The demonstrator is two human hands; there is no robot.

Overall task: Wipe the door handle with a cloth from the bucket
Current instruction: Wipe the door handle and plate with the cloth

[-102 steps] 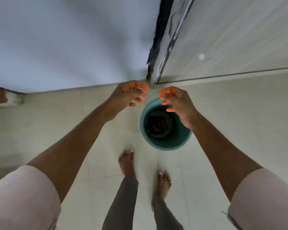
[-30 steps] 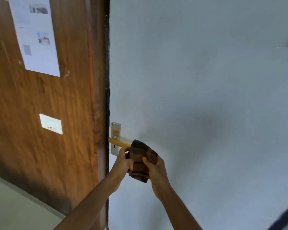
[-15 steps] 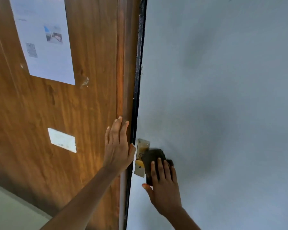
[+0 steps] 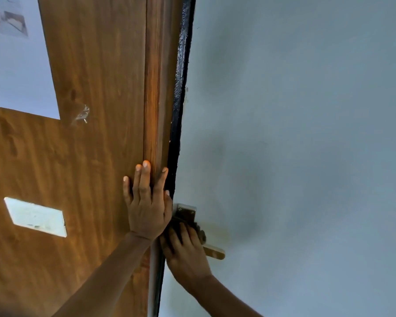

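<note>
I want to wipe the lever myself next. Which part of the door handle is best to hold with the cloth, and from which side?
Probably the free end of the door handle. It juts out bare to the right of the right hand, which presses the cloth near the metal plate. Come from the right, over the grey door, wrapping around the bar; the left hand occupies the wooden frame side.

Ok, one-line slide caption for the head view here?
Left hand braces flat on brown wooden door; right hand presses dark cloth onto brass lever handle.
</note>
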